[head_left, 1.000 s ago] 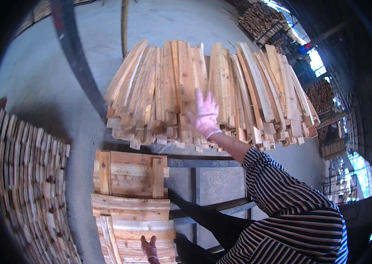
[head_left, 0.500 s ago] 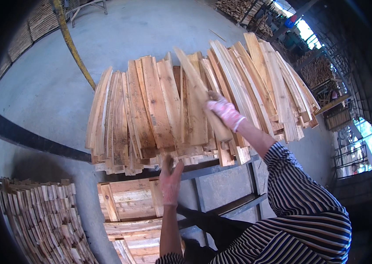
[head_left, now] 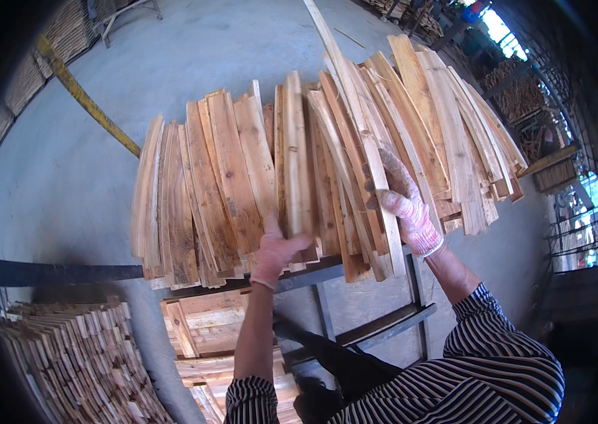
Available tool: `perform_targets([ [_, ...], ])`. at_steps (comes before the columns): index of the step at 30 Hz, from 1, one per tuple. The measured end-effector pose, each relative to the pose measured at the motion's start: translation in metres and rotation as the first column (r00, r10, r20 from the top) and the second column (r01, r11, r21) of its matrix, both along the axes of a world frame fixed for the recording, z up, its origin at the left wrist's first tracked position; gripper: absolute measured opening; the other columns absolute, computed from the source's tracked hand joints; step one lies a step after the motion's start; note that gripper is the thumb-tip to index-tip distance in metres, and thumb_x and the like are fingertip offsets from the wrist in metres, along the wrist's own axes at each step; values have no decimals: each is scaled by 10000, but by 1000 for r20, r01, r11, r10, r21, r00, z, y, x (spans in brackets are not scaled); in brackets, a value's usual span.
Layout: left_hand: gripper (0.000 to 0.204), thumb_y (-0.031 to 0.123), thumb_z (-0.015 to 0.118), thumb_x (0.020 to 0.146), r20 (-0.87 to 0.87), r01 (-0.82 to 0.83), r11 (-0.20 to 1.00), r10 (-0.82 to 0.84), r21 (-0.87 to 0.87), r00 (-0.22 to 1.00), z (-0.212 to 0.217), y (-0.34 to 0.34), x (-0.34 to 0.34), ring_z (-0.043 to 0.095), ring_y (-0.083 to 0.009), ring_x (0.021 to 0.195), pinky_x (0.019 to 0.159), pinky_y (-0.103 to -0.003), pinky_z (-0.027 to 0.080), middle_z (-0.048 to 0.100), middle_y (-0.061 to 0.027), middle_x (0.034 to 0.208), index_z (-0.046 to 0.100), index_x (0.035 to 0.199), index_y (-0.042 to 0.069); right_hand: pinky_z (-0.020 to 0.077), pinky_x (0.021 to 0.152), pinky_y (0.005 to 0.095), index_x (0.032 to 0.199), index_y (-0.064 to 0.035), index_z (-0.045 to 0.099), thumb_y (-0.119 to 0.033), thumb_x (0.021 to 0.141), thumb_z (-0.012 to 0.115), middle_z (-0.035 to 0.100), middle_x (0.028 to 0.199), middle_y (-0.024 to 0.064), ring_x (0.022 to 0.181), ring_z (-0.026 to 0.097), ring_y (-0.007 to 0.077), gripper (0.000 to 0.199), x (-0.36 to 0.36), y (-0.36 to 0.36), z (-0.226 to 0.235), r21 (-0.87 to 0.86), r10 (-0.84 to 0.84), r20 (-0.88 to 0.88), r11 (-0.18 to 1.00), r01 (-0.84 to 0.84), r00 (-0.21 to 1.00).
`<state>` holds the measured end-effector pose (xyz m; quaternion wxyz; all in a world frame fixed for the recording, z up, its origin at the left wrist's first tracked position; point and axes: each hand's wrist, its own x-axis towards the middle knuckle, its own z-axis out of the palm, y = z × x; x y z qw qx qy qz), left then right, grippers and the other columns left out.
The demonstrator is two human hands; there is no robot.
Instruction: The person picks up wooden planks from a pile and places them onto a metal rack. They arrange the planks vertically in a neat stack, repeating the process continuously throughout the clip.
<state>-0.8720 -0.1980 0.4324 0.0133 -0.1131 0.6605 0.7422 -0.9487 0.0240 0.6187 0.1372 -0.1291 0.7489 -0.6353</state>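
Observation:
A wide row of rough wooden boards [head_left: 232, 177] lies side by side on a dark metal frame [head_left: 313, 275]. My right hand [head_left: 412, 212], in a pink-and-white glove with dirty fingertips, is closed round the lower part of a long narrow wooden slat [head_left: 355, 106]. Tilted up to the left, that slat's far end rises beyond the others. My left hand [head_left: 278, 251], gloved alike, is at the near end of a wooden board [head_left: 296, 155], thumb across the end and fingers along its left side. Blur softens this grip.
Stacked short wood pieces [head_left: 87, 346] stand at the lower left. Below the frame lie more planks [head_left: 214, 318]. A yellow bar [head_left: 87, 102] and a dark rail [head_left: 59, 272] run in from the left. Racks of wood [head_left: 514, 92] stand at the far right.
My right hand has moved right and nearer, from a diagonal board to a narrow slat. My left hand has risen slightly to a board's near end. The view has shifted a little.

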Motion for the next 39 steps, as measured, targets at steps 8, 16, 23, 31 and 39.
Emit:
perform_targets([
  [8, 680, 150, 771, 859, 194, -297, 813, 228, 501, 954, -34, -38, 10, 627, -252, 1187, 977, -342, 524, 642, -158, 1303, 463, 1431, -53, 385, 1147, 427, 1506, -53, 400, -295, 804, 772, 469, 1459, 227, 1348, 473, 348, 830, -42, 26, 5, 362, -164, -445, 866, 344, 880],
  [16, 801, 482, 846, 685, 239, -33, 904, 148, -426, 960, 12, -16, -18, 695, -367, 1043, 886, -411, 543, 702, -259, 1138, 577, 1221, -50, 350, 1186, 448, 1597, -46, 218, -293, 890, 700, 346, 1580, 262, 1421, 405, 373, 891, -24, -71, -89, 414, 54, -454, 897, 157, 890],
  [23, 489, 267, 769, 867, 231, -156, 951, 94, 266, 968, -38, -20, -16, 640, -126, 897, 778, -285, 522, 709, -39, 1043, 652, 1252, -11, 449, 993, 522, 1356, 29, 427, -602, 895, 612, 531, 1274, 282, 1151, 538, 454, 803, -30, -147, -161, 750, -4, -478, 519, 410, 878],
  [31, 636, 245, 767, 887, 160, 11, 995, -26, 98, 987, -1, -18, 112, 680, -256, 1063, 883, -363, 591, 646, -142, 1257, 496, 1404, -8, 410, 1073, 409, 1439, -30, 427, -638, 854, 701, 523, 1344, 272, 1274, 512, 333, 887, 26, -97, -126, 228, -186, 23, 958, 176, 982],
  [39, 846, 428, 764, 787, -75, -126, 394, 142, -910, 987, 99, 66, 238, 564, -438, 1213, 951, -529, 514, 532, -301, 1357, 426, 1427, -10, 453, 1056, 333, 1421, -77, 545, -545, 957, 651, 613, 1352, 34, 1216, 575, 163, 667, 112, -32, -196, -432, 357, 790, 901, 40, 498],
])
